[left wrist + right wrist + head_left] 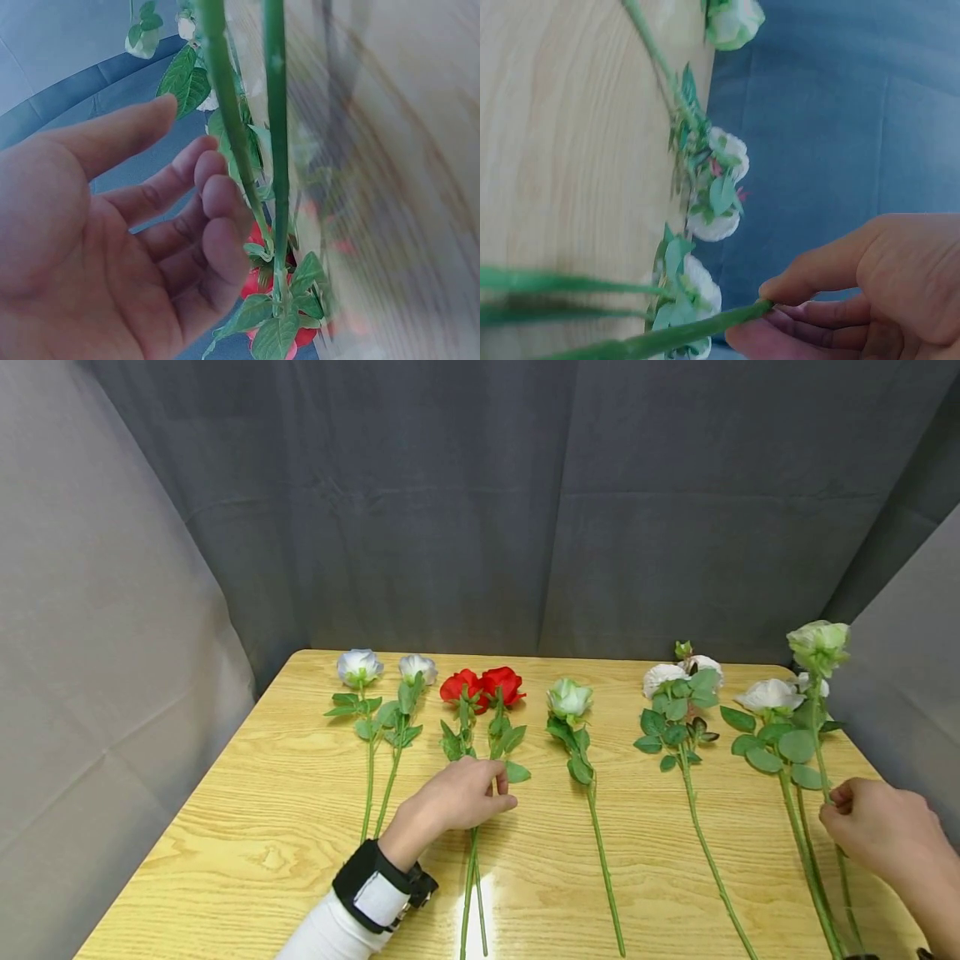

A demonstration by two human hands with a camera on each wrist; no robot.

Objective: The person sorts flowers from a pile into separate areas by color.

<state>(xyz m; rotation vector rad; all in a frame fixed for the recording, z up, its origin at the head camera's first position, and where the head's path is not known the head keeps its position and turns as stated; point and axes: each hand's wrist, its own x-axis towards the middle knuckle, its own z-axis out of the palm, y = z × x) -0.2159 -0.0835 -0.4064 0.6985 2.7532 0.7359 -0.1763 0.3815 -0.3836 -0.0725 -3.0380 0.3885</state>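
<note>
Left hand sits at lower centre of the head view, palm down over the stems of the two red roses. Left wrist view: fingers loosely curved and just beside the two green stems, palm bare, so the grip is wide with nothing in it. Can't tell whether the fingertips touch the stems.

Red roses: two full red heads side by side near the far edge of the table, long green stems with serrated leaves running toward the near edge.

Right hand at lower right, grip narrow: thumb and fingers pinch the stem of a pale green rose. Its head is raised off the table, upper right of the frame, above the white flowers lying under it. Stem thin and green, with round leaves partway up.

Also lying flat in a row: two white roses at left, a pale green rose bud centre, a leafy white sprig right of centre. Grey curtain behind.
</note>
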